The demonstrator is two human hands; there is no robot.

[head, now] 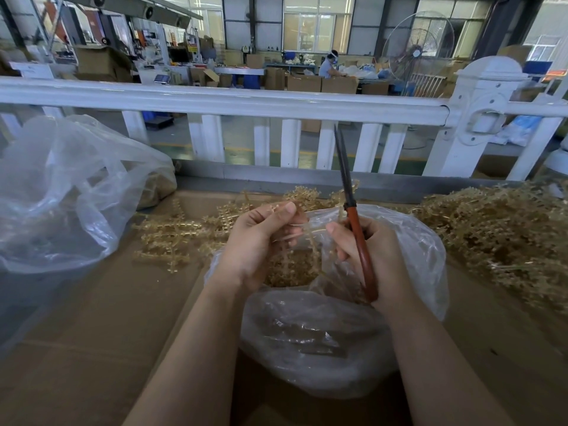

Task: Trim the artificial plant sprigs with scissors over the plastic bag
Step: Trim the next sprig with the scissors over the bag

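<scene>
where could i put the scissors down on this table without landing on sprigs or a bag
Bare cardboard lies near left, bordered by the big clear bag, the loose sprigs and the left forearm. A smaller strip sits near right, between the right forearm and the sprig heap. The middle is crowded: the small plastic bag, both hands, scissors.

White railing, windowed workshop beyond.

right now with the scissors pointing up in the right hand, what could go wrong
1. The right hand grips the scissors while also pinching the sprig held by the left hand, so the upright blades could swing unexpectedly.
2. The fingers sit close together over the plastic bag; a hurried cut could nick skin or film.
</scene>
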